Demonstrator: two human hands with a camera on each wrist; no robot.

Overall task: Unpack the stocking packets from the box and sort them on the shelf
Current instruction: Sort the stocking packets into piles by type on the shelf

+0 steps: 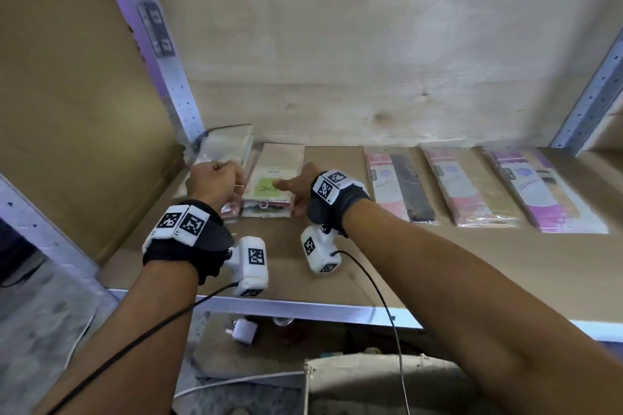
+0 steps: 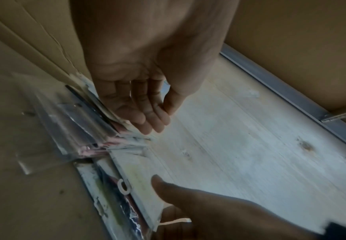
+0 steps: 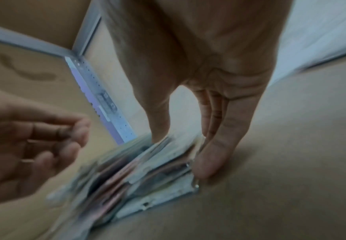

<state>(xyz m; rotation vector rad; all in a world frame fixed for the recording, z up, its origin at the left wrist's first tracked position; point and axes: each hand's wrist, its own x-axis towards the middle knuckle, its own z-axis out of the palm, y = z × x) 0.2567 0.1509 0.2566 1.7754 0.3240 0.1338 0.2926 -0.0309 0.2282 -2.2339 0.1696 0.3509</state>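
Observation:
On the brown shelf (image 1: 371, 263) two stacks of stocking packets lie side by side at the left. The far-left stack (image 1: 226, 148) (image 2: 75, 123) is wrapped in clear plastic. My left hand (image 1: 219, 178) (image 2: 147, 113) (image 3: 44, 141) hovers over its near end with loosely curled fingers and holds nothing. The other stack (image 1: 273, 162) (image 2: 135, 170) (image 3: 147, 175) has a beige top with a green label. My right hand (image 1: 288, 195) (image 3: 180, 146) pinches its near right corner, thumb on top and fingers down the side.
Three more packet piles lie in a row to the right: pink-and-black (image 1: 401, 189), pink-and-beige (image 1: 468, 189), purple (image 1: 539, 192). Metal uprights (image 1: 168, 71) (image 1: 590, 104) flank the bay, with a wooden back panel (image 1: 371, 61) behind. A white plug (image 1: 242, 330) lies below the front rail (image 1: 303, 308).

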